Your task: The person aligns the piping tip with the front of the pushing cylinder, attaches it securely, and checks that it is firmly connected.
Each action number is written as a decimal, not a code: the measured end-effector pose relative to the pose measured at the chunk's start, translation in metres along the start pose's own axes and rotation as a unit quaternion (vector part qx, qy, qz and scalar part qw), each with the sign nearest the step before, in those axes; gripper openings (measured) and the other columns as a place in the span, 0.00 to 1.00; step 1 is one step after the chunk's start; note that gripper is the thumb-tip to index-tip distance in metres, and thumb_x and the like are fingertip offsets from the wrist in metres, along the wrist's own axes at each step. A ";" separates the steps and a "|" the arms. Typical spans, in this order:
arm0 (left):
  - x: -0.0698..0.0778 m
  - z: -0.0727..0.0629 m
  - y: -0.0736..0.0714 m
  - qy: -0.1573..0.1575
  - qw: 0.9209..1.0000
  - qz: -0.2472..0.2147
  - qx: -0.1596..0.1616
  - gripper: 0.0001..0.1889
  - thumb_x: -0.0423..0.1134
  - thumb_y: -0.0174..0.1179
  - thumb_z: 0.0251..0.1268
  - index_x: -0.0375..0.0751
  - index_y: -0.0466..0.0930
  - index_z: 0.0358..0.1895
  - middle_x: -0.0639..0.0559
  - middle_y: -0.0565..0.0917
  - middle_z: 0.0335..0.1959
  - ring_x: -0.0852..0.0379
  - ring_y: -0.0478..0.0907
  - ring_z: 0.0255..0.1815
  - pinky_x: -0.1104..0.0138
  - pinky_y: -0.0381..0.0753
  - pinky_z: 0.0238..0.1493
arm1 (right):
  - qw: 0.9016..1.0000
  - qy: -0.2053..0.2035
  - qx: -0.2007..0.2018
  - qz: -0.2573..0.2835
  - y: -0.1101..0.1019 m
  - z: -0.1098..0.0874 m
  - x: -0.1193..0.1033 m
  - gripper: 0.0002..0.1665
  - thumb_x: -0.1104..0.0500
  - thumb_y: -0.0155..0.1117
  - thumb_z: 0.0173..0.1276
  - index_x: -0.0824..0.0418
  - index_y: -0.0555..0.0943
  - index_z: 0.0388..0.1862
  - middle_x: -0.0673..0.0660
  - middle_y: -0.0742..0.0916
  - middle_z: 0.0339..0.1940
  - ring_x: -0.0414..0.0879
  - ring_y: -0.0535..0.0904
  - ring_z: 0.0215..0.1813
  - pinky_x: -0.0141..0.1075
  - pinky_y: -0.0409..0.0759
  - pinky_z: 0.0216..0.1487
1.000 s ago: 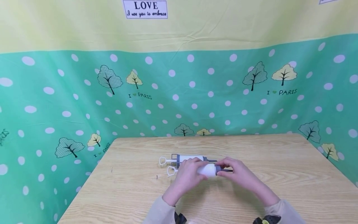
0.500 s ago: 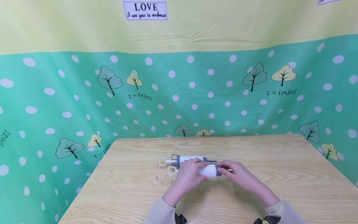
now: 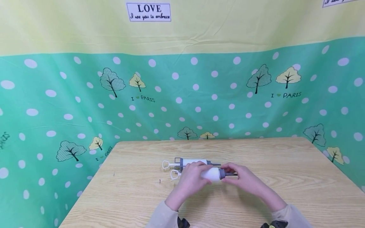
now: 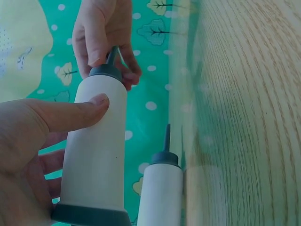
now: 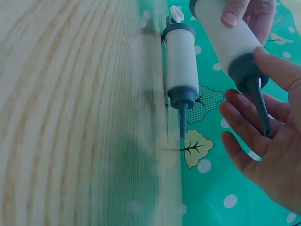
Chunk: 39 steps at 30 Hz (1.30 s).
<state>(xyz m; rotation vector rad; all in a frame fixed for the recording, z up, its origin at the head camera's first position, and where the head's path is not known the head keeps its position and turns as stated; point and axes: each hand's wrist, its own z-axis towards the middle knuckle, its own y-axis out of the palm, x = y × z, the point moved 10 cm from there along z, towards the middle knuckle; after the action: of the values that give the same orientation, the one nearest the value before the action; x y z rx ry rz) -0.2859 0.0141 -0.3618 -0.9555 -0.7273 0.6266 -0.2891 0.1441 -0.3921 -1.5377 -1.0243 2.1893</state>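
Note:
A syringe-like dispenser [image 3: 211, 174] with a white barrel, grey end caps and a white loop handle is gripped in my left hand [image 3: 193, 177], thumb along the barrel in the left wrist view. My right hand [image 3: 242, 177] is at its grey nozzle cap [image 5: 247, 70]. In the right wrist view the right thumb touches that cap, while the other fingers spread loosely beneath the slanting grey nozzle [image 5: 261, 106]. The loop handle [image 3: 175, 174] sticks out left of my left hand.
A second dispenser of the same kind [image 3: 195, 161] lies just behind the held one, nozzle to the right. On the wooden table [image 3: 137, 199] a tiny dark object or mark [image 3: 160, 181] shows left of the hands. A polka-dot cloth [image 3: 196, 107] hangs behind.
My right fingers closed in around the nozzle cap half a second ago and have now spread apart, showing the nozzle again. My left hand keeps its grip in nearly the same place.

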 end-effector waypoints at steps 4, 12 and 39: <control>0.001 0.000 0.000 0.005 1.000 0.004 0.002 0.27 0.48 0.71 0.38 0.55 0.80 0.50 0.57 0.83 0.41 0.59 0.77 0.38 0.66 0.72 0.42 | 1.000 -0.018 0.015 -0.006 -0.002 -0.001 -0.003 0.29 0.42 0.65 0.53 0.55 0.75 0.51 0.46 0.82 0.45 0.44 0.78 0.46 0.38 0.77 0.46; 0.001 0.000 0.000 0.007 1.000 0.010 0.001 0.27 0.49 0.71 0.38 0.55 0.80 0.50 0.57 0.83 0.41 0.59 0.77 0.38 0.66 0.72 0.41 | 0.997 -0.062 0.040 -0.012 -0.007 -0.001 -0.008 0.26 0.47 0.68 0.52 0.53 0.76 0.49 0.43 0.82 0.44 0.43 0.78 0.45 0.34 0.77 0.43; 0.004 -0.002 0.001 0.008 1.000 -0.003 -0.005 0.26 0.49 0.70 0.39 0.55 0.80 0.50 0.59 0.82 0.40 0.60 0.77 0.38 0.68 0.71 0.41 | 1.000 -0.025 0.003 -0.003 0.001 -0.002 -0.002 0.14 0.48 0.48 0.70 0.52 0.75 0.46 0.45 0.83 0.35 0.35 0.77 0.36 0.31 0.76 0.35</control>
<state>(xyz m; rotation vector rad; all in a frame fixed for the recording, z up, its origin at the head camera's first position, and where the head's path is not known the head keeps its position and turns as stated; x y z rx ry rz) -0.2821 0.0171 -0.3622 -0.9655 -0.7185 0.6101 -0.2861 0.1435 -0.3918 -1.4830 -1.0353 2.2362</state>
